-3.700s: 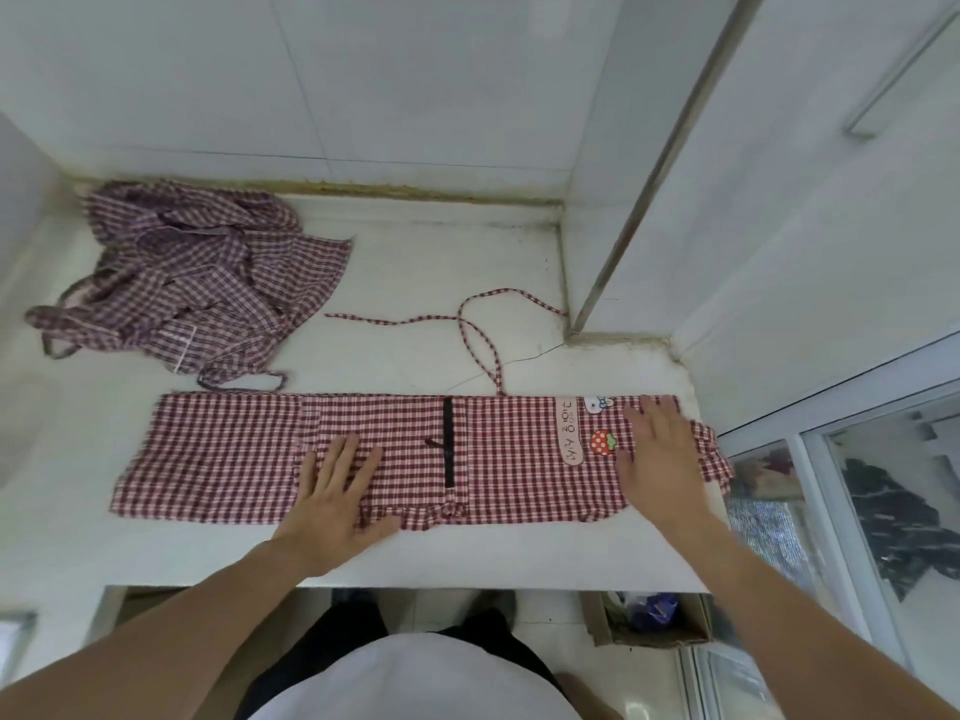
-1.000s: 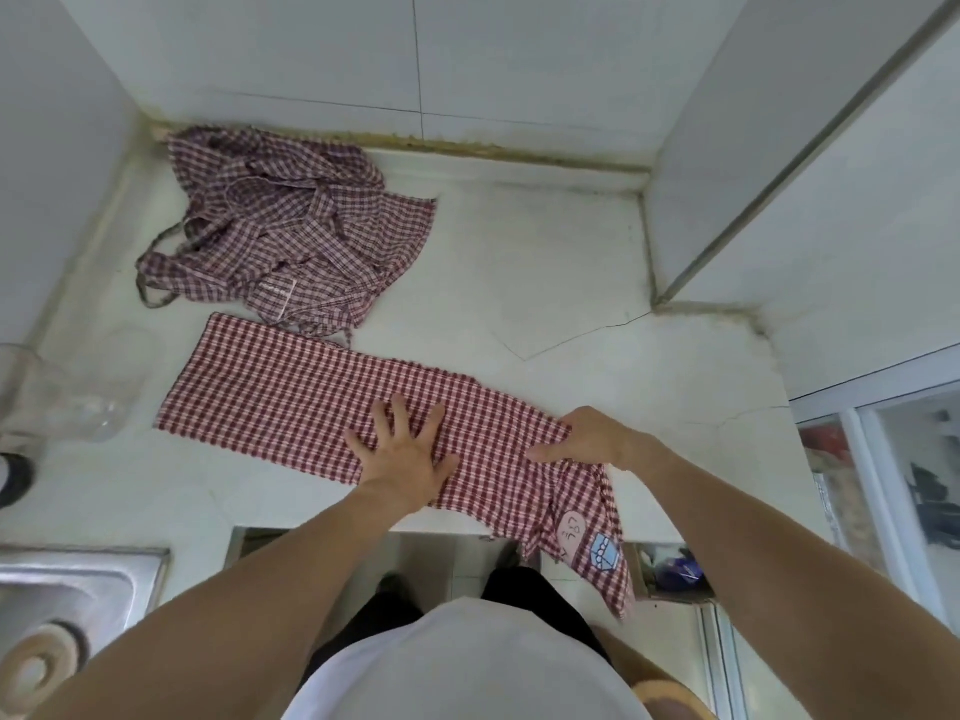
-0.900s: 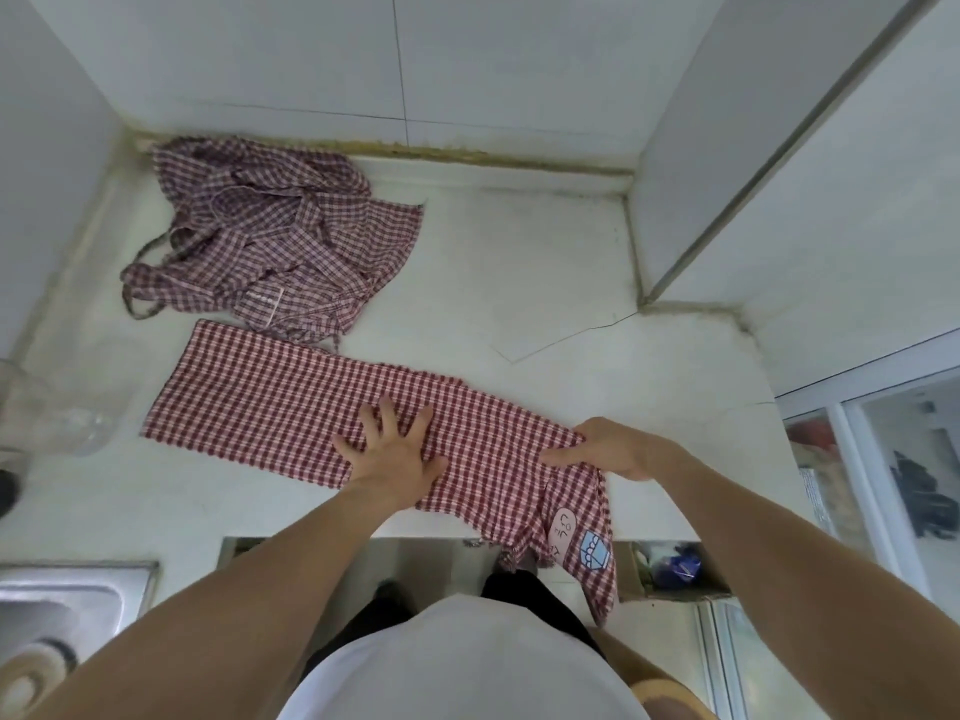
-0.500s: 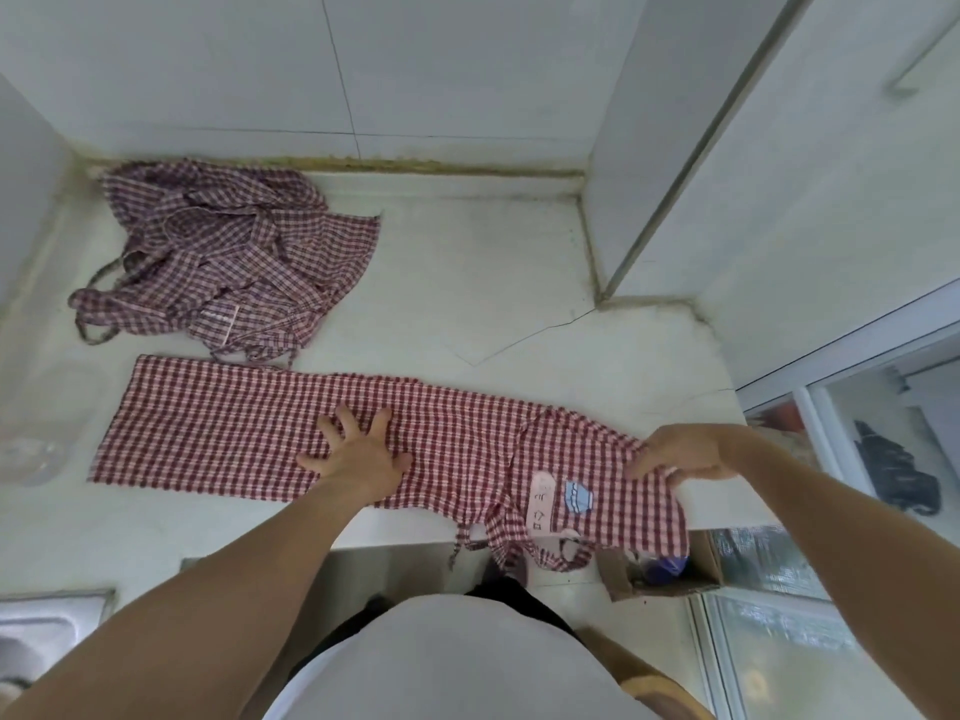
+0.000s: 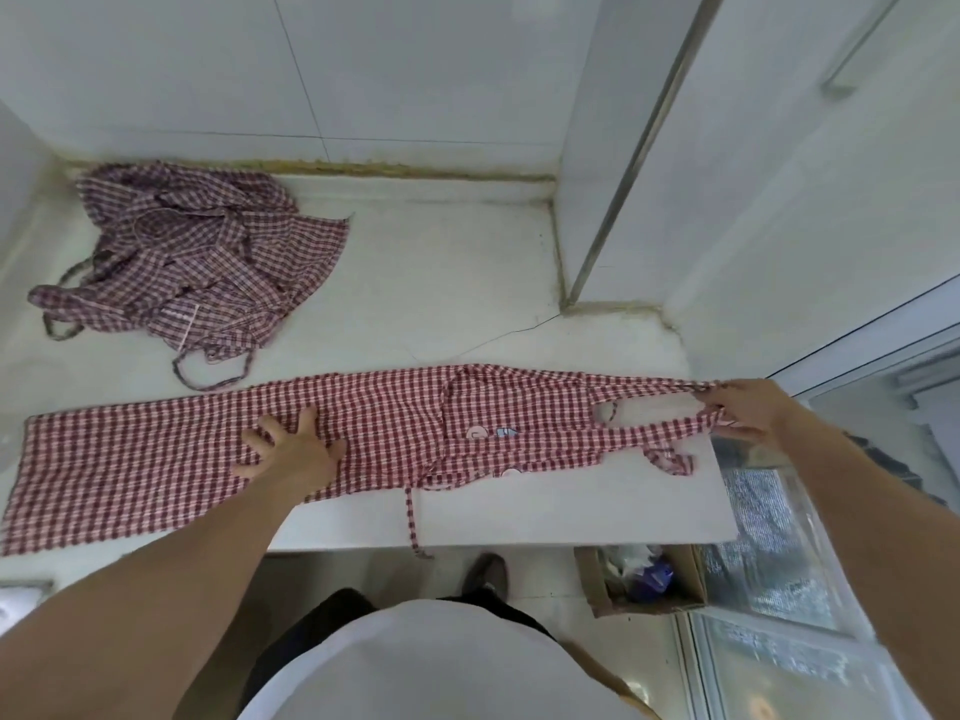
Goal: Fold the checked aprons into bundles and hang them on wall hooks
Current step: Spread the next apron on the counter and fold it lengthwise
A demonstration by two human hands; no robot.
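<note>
While my left hand [image 5: 291,452] pressed spread fingers on the red checked cloth apron [image 5: 156,459], my right hand [image 5: 740,410] pinched its end past the white stone counter [image 5: 571,506] edge.

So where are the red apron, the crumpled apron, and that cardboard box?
Red apron [image 5: 156,459]: head view, on its flat folded left part.
Crumpled apron [image 5: 208,252]: head view, middle of the heap.
Cardboard box [image 5: 589,584]: head view, on its left wall, on the floor.

Apron [image 5: 156,459] left edge cut off by frame; patch print [image 5: 475,433] too small to read.
</note>
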